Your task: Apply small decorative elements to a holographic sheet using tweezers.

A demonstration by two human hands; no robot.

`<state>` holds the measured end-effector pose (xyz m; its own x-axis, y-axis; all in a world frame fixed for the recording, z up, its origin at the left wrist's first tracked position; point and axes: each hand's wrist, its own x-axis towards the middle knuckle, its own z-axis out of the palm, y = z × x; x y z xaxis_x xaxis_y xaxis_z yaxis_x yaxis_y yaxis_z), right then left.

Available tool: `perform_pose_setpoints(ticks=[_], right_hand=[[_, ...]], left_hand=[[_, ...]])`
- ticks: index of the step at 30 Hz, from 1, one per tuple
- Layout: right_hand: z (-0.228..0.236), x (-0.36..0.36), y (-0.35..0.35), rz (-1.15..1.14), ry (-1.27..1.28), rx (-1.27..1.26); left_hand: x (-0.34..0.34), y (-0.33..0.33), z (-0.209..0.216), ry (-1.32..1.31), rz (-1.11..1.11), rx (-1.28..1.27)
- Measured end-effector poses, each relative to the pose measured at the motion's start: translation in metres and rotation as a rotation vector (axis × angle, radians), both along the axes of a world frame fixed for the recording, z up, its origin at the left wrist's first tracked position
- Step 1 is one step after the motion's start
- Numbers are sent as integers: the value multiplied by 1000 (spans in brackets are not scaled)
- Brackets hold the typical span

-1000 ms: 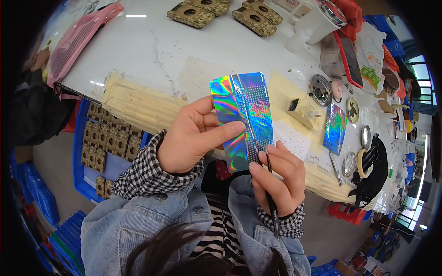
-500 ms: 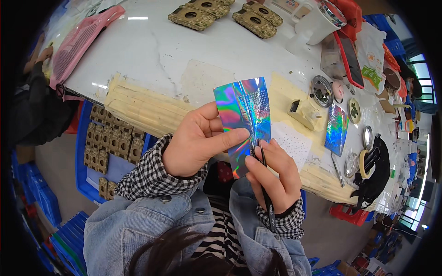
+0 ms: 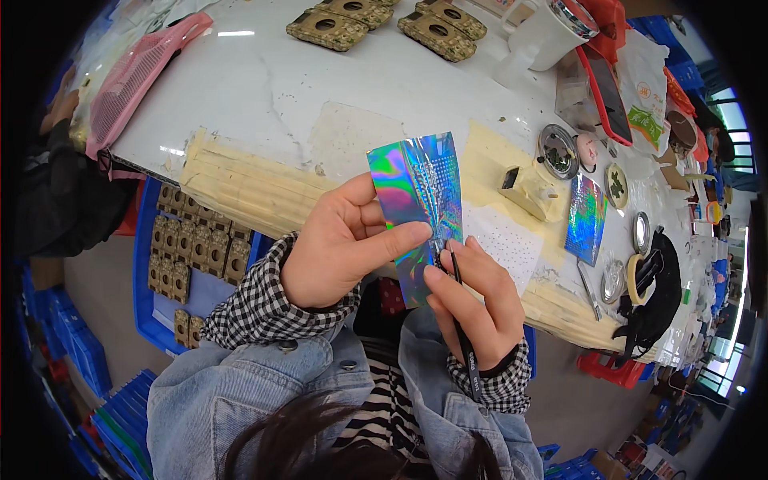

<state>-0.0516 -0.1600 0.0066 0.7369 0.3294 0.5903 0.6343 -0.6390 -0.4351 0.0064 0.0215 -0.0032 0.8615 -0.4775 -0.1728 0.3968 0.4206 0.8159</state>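
Note:
Between the thumb and fingers of my left hand (image 3: pixel 332 252) is a shiny holographic sticker sheet (image 3: pixel 416 184), held up above the front edge of the table. Rows of tiny dots cover its right part, and a crease runs down the middle. My right hand (image 3: pixel 480 308) is closed around slim black tweezers (image 3: pixel 466 356), its thumb and fingertips at the sheet's lower right edge. Whatever is at the tweezers' tip is too small to make out. Below the sheet, on the table, lies white paper (image 3: pixel 504 244) with small dark dots.
Camouflage-patterned cases (image 3: pixel 436 36) lie at the far side, and more fill a blue crate (image 3: pixel 144 308) at lower left. To the right are a second holographic sheet (image 3: pixel 586 220), a cream block (image 3: pixel 532 192), metal tweezers (image 3: pixel 590 292), tape (image 3: pixel 636 276), a phone (image 3: pixel 606 92) and a white mug (image 3: pixel 548 36).
The sheet has tilted slightly in my left hand, so its reflections turn bluer. Both hands keep nearly the same place and grip. The view has shifted a little.

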Motion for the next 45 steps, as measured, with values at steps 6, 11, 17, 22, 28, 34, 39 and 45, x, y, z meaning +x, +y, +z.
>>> perform_pose_setpoints(ticks=[6, 11, 17, 22, 28, 34, 39, 45], right_hand=[[2, -1, 0, 1, 23, 5], [5, -1, -1, 4, 46, -21], [-2, -1, 2, -3, -36, -49], [-3, -1, 2, 0, -78, -71], [-4, -1, 2, 7, -97, -87], [-3, 0, -1, 18, -106, -80], [1, 3, -3, 15, -123, -105], [5, 7, -8, 3, -134, -70]], left_hand=[[0, 0, -2, -17, 4, -20], [-1, 0, -2, -14, -1, 17], [-1, -2, -3, 104, 17, -36], [-1, -5, -1, 199, 1, -115], [0, -5, -2, 227, -19, -128], [0, -7, -3, 206, -19, -106], [2, -8, -5, 207, -15, -71], [7, -15, 0, 193, -17, -63]])
